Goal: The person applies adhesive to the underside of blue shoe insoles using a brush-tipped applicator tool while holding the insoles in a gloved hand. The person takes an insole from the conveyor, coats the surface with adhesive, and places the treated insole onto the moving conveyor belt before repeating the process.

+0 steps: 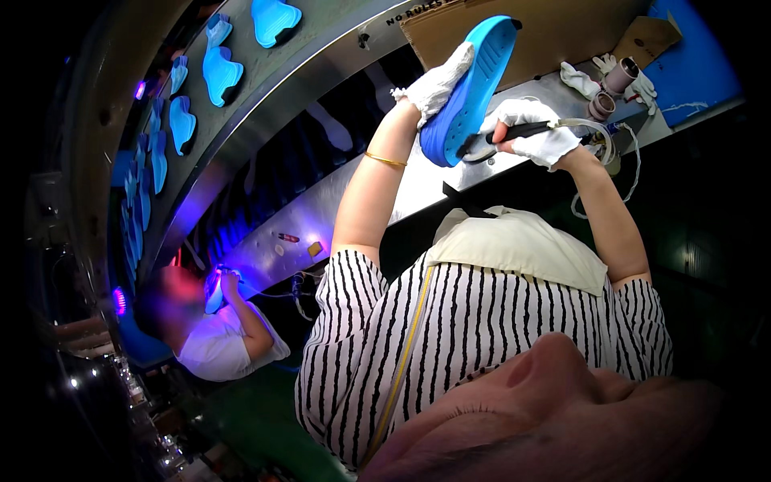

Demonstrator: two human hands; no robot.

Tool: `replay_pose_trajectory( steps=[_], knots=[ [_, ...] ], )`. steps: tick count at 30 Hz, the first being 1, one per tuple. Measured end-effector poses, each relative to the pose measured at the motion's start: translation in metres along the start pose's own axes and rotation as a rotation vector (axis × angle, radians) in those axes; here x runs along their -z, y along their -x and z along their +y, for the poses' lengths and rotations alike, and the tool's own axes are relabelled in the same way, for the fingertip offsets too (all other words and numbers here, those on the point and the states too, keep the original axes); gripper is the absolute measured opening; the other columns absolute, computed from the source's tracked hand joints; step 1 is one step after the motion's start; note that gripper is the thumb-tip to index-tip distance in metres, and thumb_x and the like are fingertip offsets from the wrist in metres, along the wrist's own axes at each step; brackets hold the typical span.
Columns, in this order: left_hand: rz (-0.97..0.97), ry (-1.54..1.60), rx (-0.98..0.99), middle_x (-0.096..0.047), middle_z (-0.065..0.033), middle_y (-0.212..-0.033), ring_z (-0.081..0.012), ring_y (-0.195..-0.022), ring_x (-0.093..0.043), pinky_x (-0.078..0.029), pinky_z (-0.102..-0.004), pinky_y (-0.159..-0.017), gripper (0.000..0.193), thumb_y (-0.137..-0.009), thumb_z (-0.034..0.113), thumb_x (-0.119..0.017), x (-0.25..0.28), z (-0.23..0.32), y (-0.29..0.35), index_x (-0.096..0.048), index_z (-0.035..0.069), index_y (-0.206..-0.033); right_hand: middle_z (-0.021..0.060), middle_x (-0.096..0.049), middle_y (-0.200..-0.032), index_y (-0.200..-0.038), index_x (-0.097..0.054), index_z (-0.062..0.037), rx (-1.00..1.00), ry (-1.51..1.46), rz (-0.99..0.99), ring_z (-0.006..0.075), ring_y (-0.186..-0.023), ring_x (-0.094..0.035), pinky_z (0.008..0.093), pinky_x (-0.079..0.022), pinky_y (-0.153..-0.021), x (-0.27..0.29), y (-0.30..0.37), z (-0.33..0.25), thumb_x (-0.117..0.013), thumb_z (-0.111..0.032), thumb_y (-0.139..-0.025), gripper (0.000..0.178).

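1. Blue shoe soles (222,74) lie on the grey conveyor (261,72);
2. a co-worker (229,345) holds another;
3. the gloved left hand (438,88) has its fingers clasped around a two-tone blue sole (487,71), tilted above the metal table (414,183);
4. the gloved right hand's (540,135) fingers grip a black-handled tool (528,129), its head at that sole's lower end.

From the wearer's head (514,414), we look down through one fisheye, near the left hand (438,87) and right hand (538,149).
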State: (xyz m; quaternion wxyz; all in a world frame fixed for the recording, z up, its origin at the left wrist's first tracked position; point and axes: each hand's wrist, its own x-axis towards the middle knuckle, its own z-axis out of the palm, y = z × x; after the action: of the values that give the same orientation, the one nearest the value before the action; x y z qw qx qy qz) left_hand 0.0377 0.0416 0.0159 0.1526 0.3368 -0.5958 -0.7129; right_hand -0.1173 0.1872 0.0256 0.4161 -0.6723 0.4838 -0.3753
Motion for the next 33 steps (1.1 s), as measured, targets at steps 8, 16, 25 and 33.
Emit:
replay_pose_trajectory(
  steps=[8,16,25,33],
  knots=[
    [0.01,0.068,-0.003,-0.064,-0.0122,-0.094,-0.0161,-0.078,-0.063,-0.053,-0.0302,-0.073,0.076,-0.078,0.067,-0.052,-0.005,0.005,0.008,-0.055,0.003,-0.118,0.0052,-0.062,-0.087,-0.076,-0.059,-0.0037,0.077,0.029,0.084,0.0165,-0.082,-0.058,0.0285,-0.048,-0.077,0.021,-0.001,0.001,-0.066,0.008,-0.068,0.015],
    [-0.009,0.835,-0.477,-0.055,-0.0142,-0.118,-0.0295,-0.114,-0.05,-0.037,-0.0432,-0.102,0.084,-0.081,0.074,-0.029,0.017,0.011,0.031,-0.044,0.006,-0.128,0.0045,-0.063,-0.092,-0.083,-0.058,-0.0021,0.023,-0.24,0.267,0.0104,-0.082,-0.058,0.0233,-0.048,-0.073,0.038,0.014,-0.018,-0.067,0.001,-0.077,0.011],
    [-0.288,1.148,-0.086,-0.057,-0.0214,-0.113,-0.034,-0.101,-0.059,-0.049,-0.047,-0.089,0.06,-0.091,0.049,-0.044,-0.007,-0.089,0.021,-0.046,0.0,-0.125,0.0017,-0.062,-0.079,-0.089,-0.059,-0.0036,0.036,-0.308,0.473,0.0071,-0.07,-0.058,0.0202,-0.047,-0.065,0.013,0.006,0.012,-0.068,-0.003,-0.079,0.013],
    [-0.087,1.067,-0.152,-0.056,-0.0109,-0.111,-0.0222,-0.098,-0.058,-0.052,-0.0383,-0.085,0.071,-0.083,0.063,-0.048,-0.073,-0.076,0.022,-0.044,0.006,-0.124,0.0027,-0.059,-0.075,-0.088,-0.058,-0.0027,0.383,0.033,0.566,0.0064,-0.067,-0.057,0.0206,-0.046,-0.061,-0.015,0.004,-0.003,-0.061,0.008,-0.077,0.016]
  ],
)
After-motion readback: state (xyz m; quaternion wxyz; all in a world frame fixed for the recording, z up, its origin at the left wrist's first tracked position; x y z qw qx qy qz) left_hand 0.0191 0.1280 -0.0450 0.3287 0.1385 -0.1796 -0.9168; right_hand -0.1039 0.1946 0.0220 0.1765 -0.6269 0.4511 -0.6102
